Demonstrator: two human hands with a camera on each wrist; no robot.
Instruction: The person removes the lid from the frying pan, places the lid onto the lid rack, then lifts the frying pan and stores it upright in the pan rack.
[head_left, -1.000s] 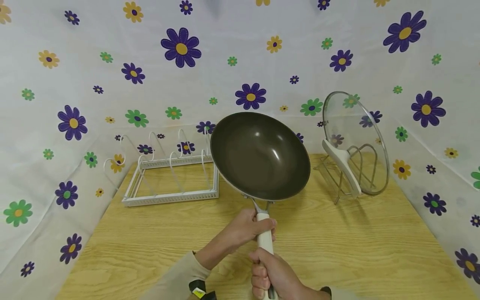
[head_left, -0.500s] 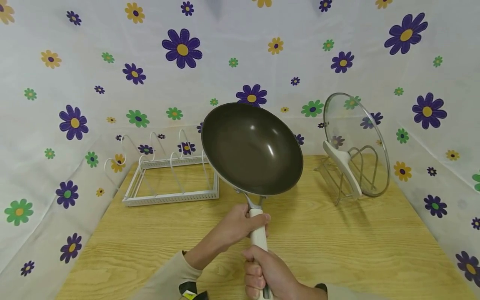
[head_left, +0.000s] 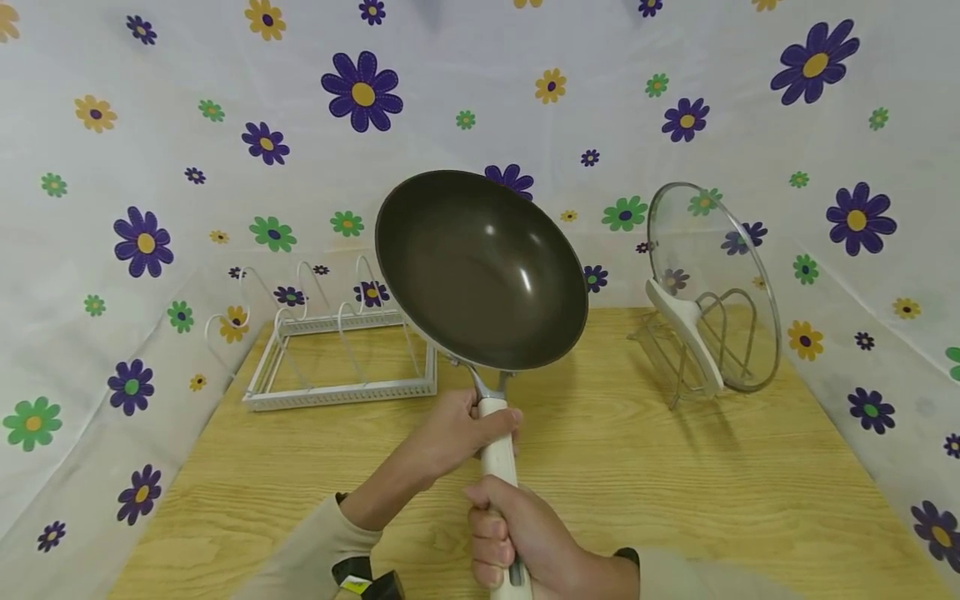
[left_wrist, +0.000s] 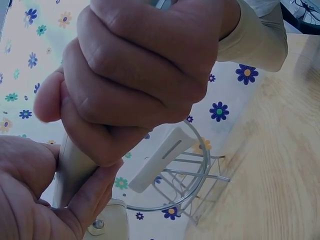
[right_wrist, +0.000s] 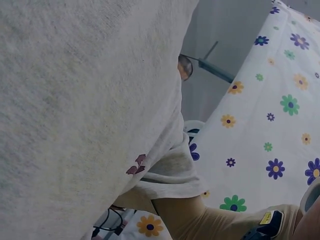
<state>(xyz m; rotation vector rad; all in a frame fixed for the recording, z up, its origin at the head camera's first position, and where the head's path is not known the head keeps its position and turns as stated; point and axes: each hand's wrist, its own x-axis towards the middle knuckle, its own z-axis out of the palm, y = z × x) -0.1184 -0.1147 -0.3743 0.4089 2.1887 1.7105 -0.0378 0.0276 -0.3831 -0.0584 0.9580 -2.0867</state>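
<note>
A dark-coated frying pan with a pale handle is held up above the table, its inside turned toward me and its rim tilted. My left hand grips the handle close to the pan's body. Lower down, my right hand wraps its fingers round the same handle. In the left wrist view the right hand shows its curled fingers, and the left hand pinches the handle beside it. The right wrist view shows mostly a grey shirt and a sleeve.
A white wire rack stands on the wooden table at the left, partly behind the pan. At the right a glass lid with a pale handle leans in a metal wire stand. Flower-patterned sheeting surrounds the table.
The pan has risen and moved left, with both hands keeping hold of the handle. More of the table's back edge shows to its right. The rack and lid have stayed in place.
</note>
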